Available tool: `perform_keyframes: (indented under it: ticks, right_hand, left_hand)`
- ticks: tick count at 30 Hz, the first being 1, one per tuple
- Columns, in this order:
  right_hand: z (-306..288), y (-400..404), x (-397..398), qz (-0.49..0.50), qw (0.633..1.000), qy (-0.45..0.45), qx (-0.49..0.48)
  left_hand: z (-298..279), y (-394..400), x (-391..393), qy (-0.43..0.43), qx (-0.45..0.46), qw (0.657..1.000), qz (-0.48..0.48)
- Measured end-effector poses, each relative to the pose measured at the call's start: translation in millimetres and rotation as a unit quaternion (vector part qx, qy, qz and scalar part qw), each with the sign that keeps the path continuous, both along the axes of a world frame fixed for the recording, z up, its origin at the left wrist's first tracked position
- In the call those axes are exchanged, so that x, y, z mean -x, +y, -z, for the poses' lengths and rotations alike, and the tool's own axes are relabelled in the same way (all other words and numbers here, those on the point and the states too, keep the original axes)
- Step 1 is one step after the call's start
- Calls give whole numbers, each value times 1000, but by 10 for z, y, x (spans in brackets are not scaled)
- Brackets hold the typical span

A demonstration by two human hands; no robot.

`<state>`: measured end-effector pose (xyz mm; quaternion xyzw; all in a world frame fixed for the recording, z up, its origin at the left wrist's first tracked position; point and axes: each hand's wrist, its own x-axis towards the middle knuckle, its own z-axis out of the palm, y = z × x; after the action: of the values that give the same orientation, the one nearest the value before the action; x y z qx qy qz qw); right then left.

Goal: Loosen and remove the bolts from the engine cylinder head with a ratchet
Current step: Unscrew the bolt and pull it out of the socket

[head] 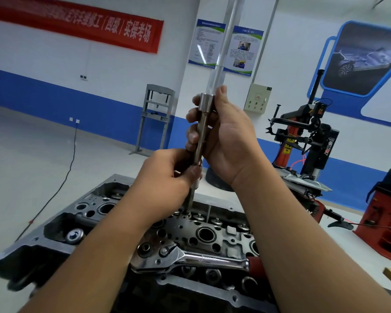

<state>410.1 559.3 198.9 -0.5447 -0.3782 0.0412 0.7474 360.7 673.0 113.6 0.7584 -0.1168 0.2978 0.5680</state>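
Right hand (226, 141) wraps extension bar (201, 134); left hand (167, 175) pinches its lower end, fingertips hidden. Ratchet (190, 259) lies on cylinder head (185, 227), handle end hidden behind right forearm.

A single head-worn wide-angle camera looked forward and slightly down from close above the cylinder head (190, 231), which filled the 6 o'clock half, while the workshop wall (43, 64) stretched far off toward 12 o'clock.
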Motion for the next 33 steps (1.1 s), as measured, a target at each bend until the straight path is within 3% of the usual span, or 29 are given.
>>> perform_keyframes:
  ticks: [5, 11, 17, 23, 29, 33]
  right_hand:
    - [29, 8, -10, -1, 999, -40, -8]
    - [15, -12, -24, -5, 999, -33, 4]
    - [24, -6, -17, 3, 999, -48, -11]
    - [9, -11, -16, 4, 999, -31, -10]
    - [29, -3, -5, 16, 999, -45, -18]
    - [21, 4, -2, 15, 999, -40, -20]
  left_hand:
    - [12, 11, 29, -12, 20, 999, -25]
    - [-12, -19, 46, 17, 5, 999, 35]
    - [21, 20, 22, -4, 36, 999, -31]
    - [-10, -20, 45, 18, 13, 999, 47]
    - [14, 20, 19, -5, 39, 999, -34]
    - [-1, -10, 11, 5, 45, 999, 24]
